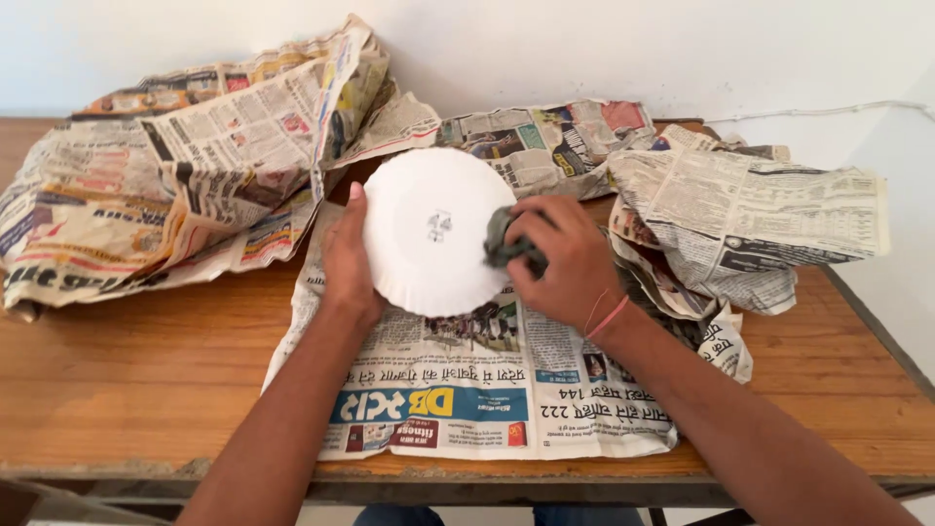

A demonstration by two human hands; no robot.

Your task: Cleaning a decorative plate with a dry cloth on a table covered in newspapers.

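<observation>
— What has the left hand (349,261) got?

— A round white plate with a scalloped rim (429,229), turned bottom-up so a small grey mark shows at its middle. The fingers are closed round its left edge: thumb lying up along the rim, the other fingers tucked out of sight beneath it.

— And the right hand (560,261)?

— Its fingers are bunched together on a small crumpled grey-green cloth (504,242), pressing it against the plate's right side, just inside the rim. The cloth pokes out past the fingertips toward the plate's centre. (A thin pink-red thread (606,317) circles that wrist.)

— Where does the plate sit?

— Between the two hands, raised a little over a flat sheet of printed newspaper (458,390) that lies under both wrists on the worn wooden table (136,390). How far the plate clears the sheet I cannot tell.

— What else is near the fingers?

— Beyond the left thumb, a big crumpled heap of newspaper (185,166) fills the table's far left. Past the right knuckles, more rumpled newspaper sheets (750,214) spread toward the right edge, with another creased page (545,141) just behind the plate against the pale wall (584,49).
</observation>
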